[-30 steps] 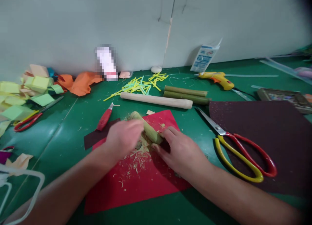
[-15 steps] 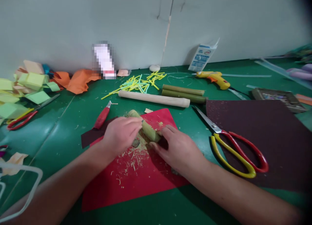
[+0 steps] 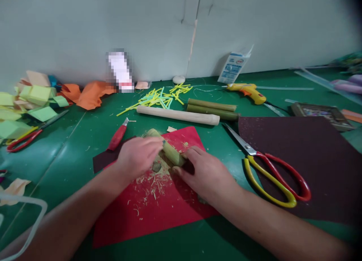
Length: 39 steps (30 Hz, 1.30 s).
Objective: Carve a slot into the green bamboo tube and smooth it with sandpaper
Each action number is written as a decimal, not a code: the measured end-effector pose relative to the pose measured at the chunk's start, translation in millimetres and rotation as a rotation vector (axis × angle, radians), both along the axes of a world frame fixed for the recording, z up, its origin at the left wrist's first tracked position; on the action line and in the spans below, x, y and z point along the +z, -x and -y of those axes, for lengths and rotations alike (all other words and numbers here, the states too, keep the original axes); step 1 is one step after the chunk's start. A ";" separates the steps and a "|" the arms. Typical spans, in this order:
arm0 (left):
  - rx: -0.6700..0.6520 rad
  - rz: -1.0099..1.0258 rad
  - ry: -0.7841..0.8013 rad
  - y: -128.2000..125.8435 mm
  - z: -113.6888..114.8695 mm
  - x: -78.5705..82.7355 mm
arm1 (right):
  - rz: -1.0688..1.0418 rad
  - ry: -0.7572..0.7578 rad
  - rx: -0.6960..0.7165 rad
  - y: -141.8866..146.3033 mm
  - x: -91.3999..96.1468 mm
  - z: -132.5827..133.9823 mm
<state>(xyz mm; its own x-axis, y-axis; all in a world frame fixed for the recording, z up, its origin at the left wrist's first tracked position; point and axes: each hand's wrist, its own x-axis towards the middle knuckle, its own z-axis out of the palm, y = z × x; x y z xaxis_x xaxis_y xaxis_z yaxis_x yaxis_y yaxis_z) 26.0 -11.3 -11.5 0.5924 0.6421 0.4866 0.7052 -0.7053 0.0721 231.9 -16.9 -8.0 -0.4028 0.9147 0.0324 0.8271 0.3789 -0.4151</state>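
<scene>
A short green bamboo tube [image 3: 173, 154] lies slantwise over a red sheet [image 3: 158, 219] strewn with pale shavings [image 3: 152, 185]. My right hand [image 3: 207, 172] grips its near end between thumb and fingers. Across the tube's middle, my left hand [image 3: 141, 155] has its fingers pressed together, and a small dark bit shows at the fingertips; what they hold is too hidden to name. Below those fingers rests a small grey-green scrap [image 3: 156, 166]. A red-handled craft knife [image 3: 117, 136] lies beyond my left hand on a dark sheet [image 3: 100, 161].
Large scissors [image 3: 254, 155] overlap a dark brown sheet [image 3: 296, 159] at right. Behind are a peeled pale stick [image 3: 178, 115], two green bamboo pieces [image 3: 213, 112], cut straws [image 3: 158, 99] and a yellow glue gun [image 3: 249, 92]. Folded papers [image 3: 36, 95] and other scissors [image 3: 26, 138] lie left.
My left hand has shifted very slightly along the bamboo tube. The right hand keeps its grip, and the whole view has drifted a little.
</scene>
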 end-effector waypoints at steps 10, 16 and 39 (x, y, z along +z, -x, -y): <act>-0.026 0.207 0.138 -2.0 6.4 3.8 | -0.020 -0.031 0.039 0.1 3.3 4.6; 0.046 0.418 0.219 3.2 1.7 5.1 | -0.143 -0.155 0.134 -5.7 10.1 -7.8; 0.104 0.530 0.037 4.3 10.1 13.7 | 0.047 -0.387 0.763 4.7 18.4 -21.7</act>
<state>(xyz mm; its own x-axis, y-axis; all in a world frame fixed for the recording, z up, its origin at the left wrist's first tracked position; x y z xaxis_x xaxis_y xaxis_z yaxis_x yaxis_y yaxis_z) 21.8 -21.4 2.2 0.2046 0.7067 0.6773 0.6312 -0.6241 0.4606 227.2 4.8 10.4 -0.9125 0.3210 0.2537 0.3014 0.9467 -0.1135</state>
